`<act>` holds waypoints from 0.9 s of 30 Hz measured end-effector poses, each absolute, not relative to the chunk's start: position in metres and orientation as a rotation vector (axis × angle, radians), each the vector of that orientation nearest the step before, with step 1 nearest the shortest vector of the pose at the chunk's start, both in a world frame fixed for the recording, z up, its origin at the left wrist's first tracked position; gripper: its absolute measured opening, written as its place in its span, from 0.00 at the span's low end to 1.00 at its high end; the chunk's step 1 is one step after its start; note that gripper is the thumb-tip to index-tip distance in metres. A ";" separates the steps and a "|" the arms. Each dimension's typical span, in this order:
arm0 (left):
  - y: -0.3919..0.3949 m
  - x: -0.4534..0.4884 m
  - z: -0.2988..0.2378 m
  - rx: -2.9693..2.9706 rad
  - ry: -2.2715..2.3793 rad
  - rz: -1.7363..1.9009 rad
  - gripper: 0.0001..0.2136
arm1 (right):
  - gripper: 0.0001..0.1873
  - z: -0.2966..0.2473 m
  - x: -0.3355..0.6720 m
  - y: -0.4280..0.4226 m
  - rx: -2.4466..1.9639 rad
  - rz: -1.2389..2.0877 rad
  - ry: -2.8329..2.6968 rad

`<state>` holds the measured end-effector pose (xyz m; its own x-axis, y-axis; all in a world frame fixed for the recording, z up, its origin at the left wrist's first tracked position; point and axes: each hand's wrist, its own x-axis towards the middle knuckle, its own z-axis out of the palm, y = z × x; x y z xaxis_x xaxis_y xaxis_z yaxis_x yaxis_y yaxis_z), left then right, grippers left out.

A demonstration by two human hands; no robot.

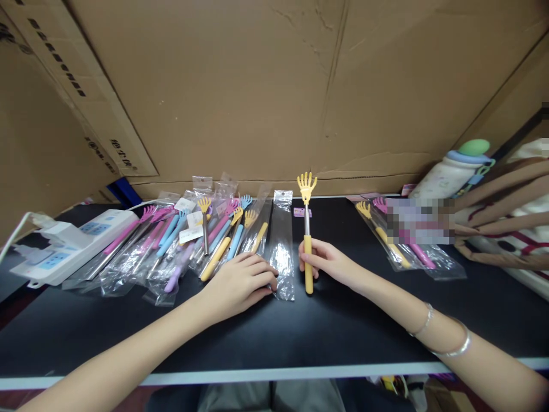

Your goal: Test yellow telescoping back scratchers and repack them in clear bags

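My right hand (323,257) grips a yellow back scratcher (308,257) by its handle. The scratcher stands nearly straight up in view, its yellow hand-shaped head at the top of a short metal rod. To its left lies a flat clear plastic bag (283,246) with a hanging hole at its top. My left hand (246,280) rests at the lower left edge of that bag, its fingers bent and closed on the edge. Just beyond the left hand lies a pile of bagged back scratchers (218,252) in pink, blue, yellow and purple.
At the left is a white power strip (92,234) with plugs and a cable. Two bagged scratchers (392,240) lie at the right, beside a white bottle (446,177) and a cloth bag (514,229). A small purple card (302,212) lies behind the rod. Cardboard (257,86) walls the back.
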<state>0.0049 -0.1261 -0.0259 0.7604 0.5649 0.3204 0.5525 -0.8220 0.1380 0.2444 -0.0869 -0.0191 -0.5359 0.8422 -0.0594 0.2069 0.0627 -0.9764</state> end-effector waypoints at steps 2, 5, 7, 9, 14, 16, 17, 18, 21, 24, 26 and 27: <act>-0.127 0.006 -0.026 2.925 0.923 0.553 0.06 | 0.19 -0.020 0.245 -0.087 -1.050 1.508 -1.800; -0.128 0.007 -0.025 2.935 0.917 0.566 0.07 | 0.19 -0.020 0.244 -0.087 -1.055 1.514 -1.793; -0.128 0.007 -0.024 2.939 0.916 0.574 0.07 | 0.18 -0.022 0.244 -0.086 -1.057 1.512 -1.791; -0.129 0.007 -0.024 2.944 0.914 0.584 0.07 | 0.18 -0.023 0.244 -0.086 -1.058 1.509 -1.787; -0.132 0.009 -0.023 2.919 0.910 0.565 0.06 | 0.17 -0.026 0.244 -0.084 -1.047 1.524 -1.772; -0.133 0.010 -0.021 2.869 0.913 0.558 0.04 | 0.17 -0.026 0.244 -0.084 -1.037 1.535 -1.778; -0.134 0.010 -0.020 2.835 0.919 0.560 0.04 | 0.17 -0.026 0.244 -0.085 -1.033 1.540 -1.782; -0.134 0.010 -0.019 2.799 0.930 0.563 0.05 | 0.16 -0.025 0.244 -0.085 -1.028 1.545 -1.787; -0.132 0.009 -0.012 2.707 0.961 0.594 0.06 | 0.16 -0.024 0.245 -0.086 -1.016 1.552 -1.797; -0.122 0.008 -0.005 2.625 1.037 0.652 0.07 | 0.15 -0.021 0.246 -0.088 -0.967 1.537 -1.828; -0.113 0.009 -0.002 2.526 1.106 0.707 0.09 | 0.15 -0.020 0.246 -0.089 -0.910 1.512 -1.872; -0.108 0.009 -0.001 2.461 1.139 0.746 0.09 | 0.16 -0.020 0.246 -0.090 -0.890 1.496 -1.900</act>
<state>0.0087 -0.1078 -0.0013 0.5440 0.7753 0.3209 0.6040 -0.6272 0.4918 0.2460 -0.0900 -0.0198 -0.6248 0.7804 0.0251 0.1589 0.1586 -0.9745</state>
